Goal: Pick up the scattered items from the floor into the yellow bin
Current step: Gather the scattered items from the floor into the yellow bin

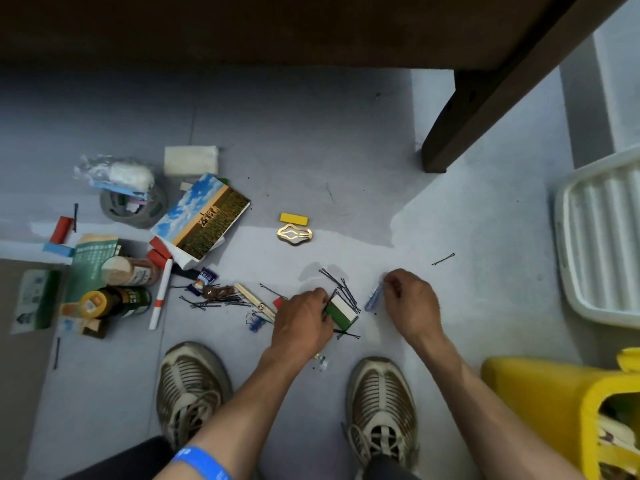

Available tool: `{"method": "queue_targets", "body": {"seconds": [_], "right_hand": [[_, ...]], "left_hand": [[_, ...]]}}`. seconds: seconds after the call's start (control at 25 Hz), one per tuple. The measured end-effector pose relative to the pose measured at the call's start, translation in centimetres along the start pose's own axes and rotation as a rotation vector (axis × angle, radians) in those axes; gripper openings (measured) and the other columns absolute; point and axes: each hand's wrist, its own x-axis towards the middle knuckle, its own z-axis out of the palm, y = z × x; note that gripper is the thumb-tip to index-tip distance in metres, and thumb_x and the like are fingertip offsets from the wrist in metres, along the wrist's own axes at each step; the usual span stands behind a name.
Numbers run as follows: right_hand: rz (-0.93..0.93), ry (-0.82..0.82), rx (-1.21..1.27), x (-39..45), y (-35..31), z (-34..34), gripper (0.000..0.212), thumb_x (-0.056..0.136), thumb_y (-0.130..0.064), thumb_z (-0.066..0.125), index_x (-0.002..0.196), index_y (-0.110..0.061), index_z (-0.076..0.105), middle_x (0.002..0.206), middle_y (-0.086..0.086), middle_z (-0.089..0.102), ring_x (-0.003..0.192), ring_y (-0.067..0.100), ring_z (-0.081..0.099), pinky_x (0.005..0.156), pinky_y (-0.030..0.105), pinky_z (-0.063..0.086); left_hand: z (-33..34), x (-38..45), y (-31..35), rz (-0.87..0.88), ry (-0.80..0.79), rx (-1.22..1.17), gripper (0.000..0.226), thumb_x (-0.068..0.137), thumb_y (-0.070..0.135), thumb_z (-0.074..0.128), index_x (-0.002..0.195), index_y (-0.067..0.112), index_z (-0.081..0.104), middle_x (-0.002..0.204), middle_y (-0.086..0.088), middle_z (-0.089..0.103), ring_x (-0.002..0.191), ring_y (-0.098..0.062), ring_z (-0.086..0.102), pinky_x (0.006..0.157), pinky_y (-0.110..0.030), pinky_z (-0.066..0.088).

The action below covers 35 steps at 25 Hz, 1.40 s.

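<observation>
One green-and-white card [341, 311] is being gripped by the left hand [301, 322] over many black hairpins [343, 289]; one blue clip [374, 299] is being pinched by the right hand [410, 299]. The yellow bin [540, 400] is being cut off at lower right.

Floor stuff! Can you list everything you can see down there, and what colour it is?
Hairpins: many, black, scattered mid-floor
Small card: one, green and white, held by left hand
Clip: one, light blue, pinched by right hand
Hair clip: one, gold, centre floor
Small block: one, yellow, just above the gold clip
Picture book: one, sky and field cover, left
Bottles: two, brown and dark, lying at left
Yellow bin: one, bottom right
Tray: one, white, right edge
Table leg: one, dark brown, top right
Shoes: two, beige, bottom
Left hand: fingers curled on the card
Right hand: fingers pinching the blue clip
</observation>
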Motion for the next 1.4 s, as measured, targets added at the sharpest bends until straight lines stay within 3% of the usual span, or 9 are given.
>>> {"method": "queue_targets", "body": {"seconds": [0.2,0.4,0.56,0.64,0.84,1.0,1.16,1.32,1.4], "right_hand": [[-0.008,0.045,0.008,-1.9,2.5,-2.1,0.03,0.081,-0.011,0.062,0.108,-0.023,0.063,0.101,-0.001,0.064,0.083,0.022,0.063,0.065,0.027,0.043],[-0.415,-0.202,-0.334,-1.8,0.8,-0.1,0.015,0.087,-0.026,0.061,0.101,-0.025,0.065,0.099,-0.004,0.06,0.087,0.021,0.058,0.061,0.028,0.04],[-0.132,-0.02,0.08,-1.4,2.1,-0.9,0.015,0.086,-0.03,0.069,0.08,-0.02,0.059,0.085,-0.005,0.058,0.076,0.014,0.056,0.061,0.028,0.045],[0.059,0.021,0.239,-1.3,2.2,-1.4,0.021,0.081,-0.025,0.074,0.073,-0.023,0.054,0.072,-0.009,0.061,0.064,0.002,0.057,0.057,0.014,0.042],[0.249,-0.144,0.641,-1.8,-1.4,-0.1,0.019,0.076,-0.013,0.078,0.079,-0.022,0.062,0.073,-0.004,0.07,0.06,0.008,0.06,0.058,0.023,0.046],[0.38,-0.186,0.712,-2.0,-2.6,0.4,0.008,0.084,-0.019,0.072,0.085,-0.017,0.064,0.075,0.001,0.075,0.056,0.006,0.06,0.051,0.019,0.044],[0.436,-0.17,0.702,-1.2,-3.3,0.3,0.012,0.083,-0.007,0.051,0.082,-0.017,0.058,0.063,-0.002,0.069,0.053,0.014,0.06,0.047,0.025,0.044],[0.024,-0.178,0.027,-1.5,-3.7,1.4,0.004,0.084,-0.023,0.055,0.081,-0.02,0.054,0.078,-0.003,0.059,0.073,0.022,0.056,0.061,0.028,0.035],[-0.115,-0.188,-0.144,-2.4,-3.4,2.3,0.023,0.085,-0.041,0.057,0.096,-0.021,0.056,0.092,-0.001,0.058,0.081,0.024,0.06,0.063,0.029,0.038]], "left_hand": [[0.7,-0.8,0.0,-0.048,0.098,0.169,0.018,0.089,0.024,0.059,0.105,0.016,0.062,0.103,-0.003,0.067,0.095,-0.023,0.061,0.087,-0.034,0.041],[0.9,-0.1,0.6,-0.071,0.061,0.176,0.013,0.09,0.02,0.054,0.086,0.013,0.065,0.091,-0.006,0.069,0.085,-0.024,0.062,0.075,-0.033,0.041],[0.8,0.4,0.1,-0.104,0.059,0.172,0.015,0.085,0.026,0.055,0.076,0.014,0.056,0.086,-0.006,0.065,0.084,-0.024,0.058,0.069,-0.033,0.04],[1.0,0.5,0.1,-0.092,0.056,0.177,0.013,0.084,0.024,0.053,0.075,0.016,0.049,0.087,-0.006,0.063,0.087,-0.025,0.056,0.072,-0.035,0.042],[1.5,-0.1,0.2,-0.034,0.068,0.164,0.01,0.087,0.018,0.052,0.089,0.01,0.057,0.088,-0.01,0.063,0.087,-0.025,0.059,0.067,-0.032,0.042],[0.2,0.5,-0.3,-0.24,-0.004,-0.182,0.031,0.079,0.021,0.065,0.108,0.022,0.053,0.09,0.003,0.065,0.081,-0.017,0.062,0.066,-0.028,0.048],[-0.9,0.0,-0.1,-0.518,-0.146,-1.069,0.024,0.066,0.0,0.046,0.081,0.016,0.055,0.058,-0.001,0.053,0.047,-0.016,0.048,0.044,-0.023,0.032],[-1.3,-1.1,-0.1,-0.568,-0.095,-1.513,0.02,0.057,0.003,0.038,0.072,0.014,0.045,0.056,-0.006,0.047,0.046,-0.021,0.044,0.041,-0.022,0.031],[-1.4,-1.3,-0.3,-0.629,-0.05,-1.579,0.018,0.066,0.001,0.038,0.074,0.015,0.047,0.058,-0.006,0.052,0.046,-0.019,0.046,0.041,-0.021,0.031]]}}
